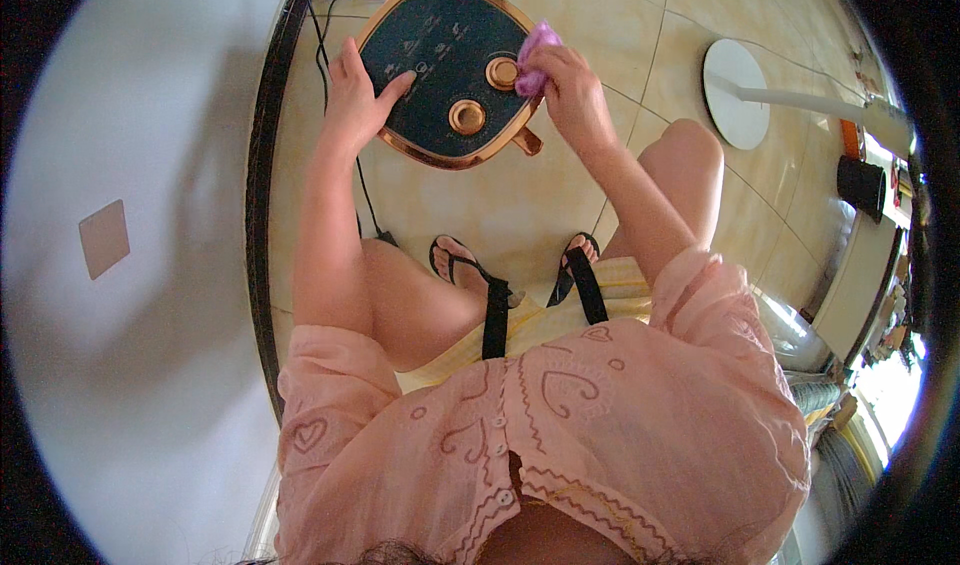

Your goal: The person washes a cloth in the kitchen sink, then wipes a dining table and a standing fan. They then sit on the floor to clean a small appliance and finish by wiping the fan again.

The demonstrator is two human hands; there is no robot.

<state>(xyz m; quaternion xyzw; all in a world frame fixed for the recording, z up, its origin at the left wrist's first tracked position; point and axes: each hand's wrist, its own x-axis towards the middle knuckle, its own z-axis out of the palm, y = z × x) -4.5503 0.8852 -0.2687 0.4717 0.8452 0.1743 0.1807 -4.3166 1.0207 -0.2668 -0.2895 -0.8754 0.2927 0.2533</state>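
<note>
In front of me on the floor stands an air fryer [430,40] with a dark green top, a copper-coloured rim and two copper knobs, one nearer me [466,117]. Its copper handle [528,142] juts out toward my right knee. My left hand [352,105] grips the left edge, thumb lying on the top and fingers round the side, partly hidden. Bunched in my right hand [575,93] is a purple cloth [541,37], pressed against the right edge beside the farther knob [502,73]. The fingertips under the cloth are hidden.
Black cables [322,55] run along the wall's dark skirting [262,185] on the left. A black plug [386,238] lies near my left knee. To the right, a round white base [735,115] carries a white pole. Beyond it sits a black container [860,187].
</note>
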